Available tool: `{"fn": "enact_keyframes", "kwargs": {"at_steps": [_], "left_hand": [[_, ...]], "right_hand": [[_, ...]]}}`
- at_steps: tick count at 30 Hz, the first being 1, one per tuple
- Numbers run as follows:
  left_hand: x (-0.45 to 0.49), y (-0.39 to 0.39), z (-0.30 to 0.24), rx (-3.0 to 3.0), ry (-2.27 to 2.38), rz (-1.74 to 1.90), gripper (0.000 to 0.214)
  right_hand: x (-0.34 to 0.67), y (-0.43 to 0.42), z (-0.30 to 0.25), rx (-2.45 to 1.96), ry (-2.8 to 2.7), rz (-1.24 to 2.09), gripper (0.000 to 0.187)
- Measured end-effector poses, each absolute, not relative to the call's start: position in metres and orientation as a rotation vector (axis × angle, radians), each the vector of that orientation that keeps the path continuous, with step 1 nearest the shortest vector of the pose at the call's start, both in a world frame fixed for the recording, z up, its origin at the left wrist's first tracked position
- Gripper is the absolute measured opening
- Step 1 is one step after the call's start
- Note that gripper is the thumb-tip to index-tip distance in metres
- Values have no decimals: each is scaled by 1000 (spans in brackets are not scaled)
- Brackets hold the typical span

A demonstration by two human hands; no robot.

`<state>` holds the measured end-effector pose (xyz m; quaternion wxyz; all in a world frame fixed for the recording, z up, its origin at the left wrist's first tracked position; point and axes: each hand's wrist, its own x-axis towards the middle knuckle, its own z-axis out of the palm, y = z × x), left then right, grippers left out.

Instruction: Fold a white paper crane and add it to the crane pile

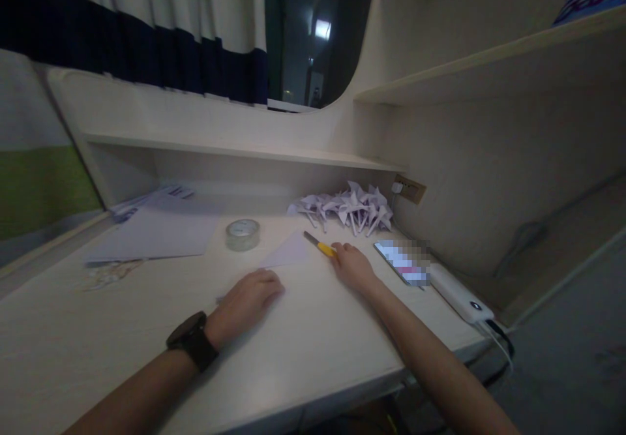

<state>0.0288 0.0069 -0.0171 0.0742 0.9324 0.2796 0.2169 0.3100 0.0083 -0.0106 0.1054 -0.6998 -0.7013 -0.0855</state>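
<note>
A yellow utility knife [325, 248] is in my right hand [353, 266], whose fingers are closed round its handle. Its blade end points up and left, close to a folded white paper triangle [288, 251] on the desk. My left hand [250, 301], with a black watch on the wrist, rests low on the desk near the paper's lower left corner. Its fingers are curled together, and what lies under them is hidden. A small grey end of something sticks out on that hand's left side. Behind the paper stands a roll of clear tape [242, 235].
White paper pinwheels [355, 208] are heaped at the back right. White paper sheets [156, 229] lie at the left, above a small beige tangle [110, 274]. A phone [402, 262] and a white power strip [457, 295] line the right side. A shelf [244, 149] overhangs the back.
</note>
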Motion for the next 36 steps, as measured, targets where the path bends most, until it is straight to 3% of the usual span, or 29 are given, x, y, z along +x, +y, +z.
{"fn": "enact_keyframes", "kwargs": {"at_steps": [7,14,18,28,36], "left_hand": [[31,-2,-19,2940,784,677,22],[33,-8,-18,2999,791,630,24],[34,-9,-16,3020,786,589,26],[28,-12,-18,2906,749,650,27],[31,-18,-17,2809,722,627,31]], "right_hand": [[314,13,-10,-1853,-1708,-40,34],[312,11,2,-1182,-1227,825,39],[313,6,9,-1074,-1197,1072,32],[312,4,17,-823,-847,1059,36],[337,7,27,-722,-526,1052,14]]}}
